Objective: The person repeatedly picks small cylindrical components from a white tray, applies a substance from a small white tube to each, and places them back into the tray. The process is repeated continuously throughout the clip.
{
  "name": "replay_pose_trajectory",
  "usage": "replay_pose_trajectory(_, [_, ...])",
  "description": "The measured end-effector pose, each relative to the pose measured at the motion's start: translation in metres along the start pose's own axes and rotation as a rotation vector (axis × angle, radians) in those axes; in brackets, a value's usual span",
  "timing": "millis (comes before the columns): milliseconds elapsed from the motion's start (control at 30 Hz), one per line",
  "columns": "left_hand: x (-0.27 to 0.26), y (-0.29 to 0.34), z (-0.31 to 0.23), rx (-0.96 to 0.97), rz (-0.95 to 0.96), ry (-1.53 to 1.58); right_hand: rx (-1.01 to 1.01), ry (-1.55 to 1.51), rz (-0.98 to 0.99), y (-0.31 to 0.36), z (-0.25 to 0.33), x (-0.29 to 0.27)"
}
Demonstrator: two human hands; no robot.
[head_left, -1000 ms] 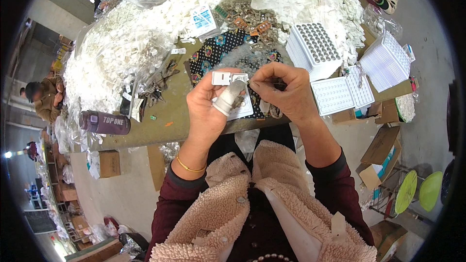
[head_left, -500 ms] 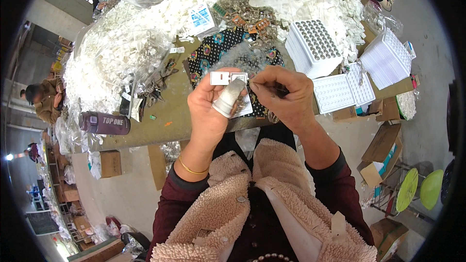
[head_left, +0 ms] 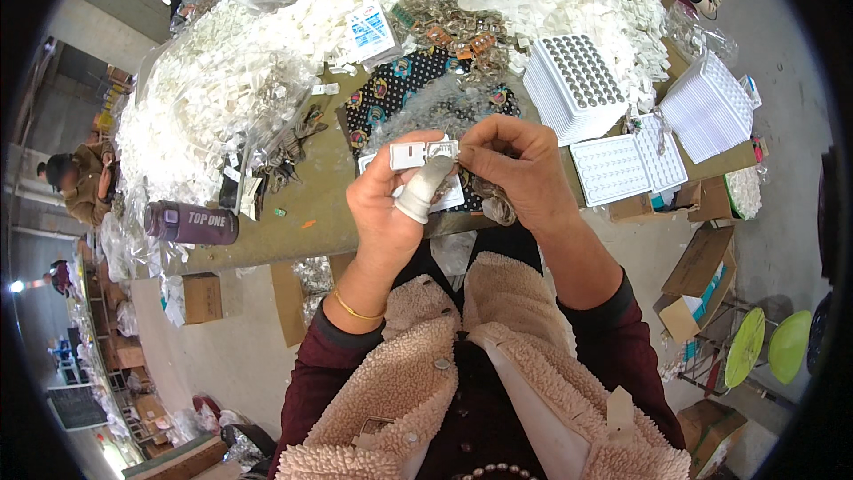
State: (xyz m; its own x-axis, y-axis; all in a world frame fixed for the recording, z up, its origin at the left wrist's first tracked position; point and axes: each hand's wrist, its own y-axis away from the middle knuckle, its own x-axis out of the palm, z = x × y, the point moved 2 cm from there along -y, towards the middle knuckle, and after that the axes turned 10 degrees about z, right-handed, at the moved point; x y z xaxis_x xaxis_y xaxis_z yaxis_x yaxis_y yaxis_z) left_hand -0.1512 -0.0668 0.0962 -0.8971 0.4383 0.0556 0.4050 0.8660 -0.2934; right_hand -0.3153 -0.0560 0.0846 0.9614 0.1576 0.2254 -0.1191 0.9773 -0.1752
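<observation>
My left hand [head_left: 389,204] is closed on a small white plastic case [head_left: 408,156] with a narrow slot in one half. Its thumb wears a white finger cot [head_left: 418,194] and presses on the case's right half. At the right end of the case, my right hand [head_left: 524,169] pinches thumb and forefinger together; what lies between the fingertips is too small to make out. Beneath its curled fingers shows a brownish, shiny bundle [head_left: 494,202], whose kind I cannot tell. Below both hands lies a dark patterned cloth [head_left: 404,80], partly under thin clear plastic.
Heaps of small white plastic pieces [head_left: 222,116] cover the table's far side. Stacked white trays [head_left: 577,89] stand to the right, with flat trays [head_left: 611,169] nearby. A purple bottle [head_left: 191,224] lies at the left edge. Several other people are around the table and room.
The case and my left hand have shifted slightly right and down. My right fingertips have moved in against the case's right end, and the brownish bundle beneath that hand shows more.
</observation>
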Motion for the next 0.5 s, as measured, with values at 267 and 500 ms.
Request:
replay_pose_trajectory(267, [-0.008,-0.004,0.007,-0.173,0.135,0.238,-0.343,0.661,-0.023,0.001,0.021,0.0])
replay_pose_trajectory(500, [-0.002,-0.006,0.01,-0.153,0.133,0.162,-0.488,0.868,0.044,0.005,0.022,0.005])
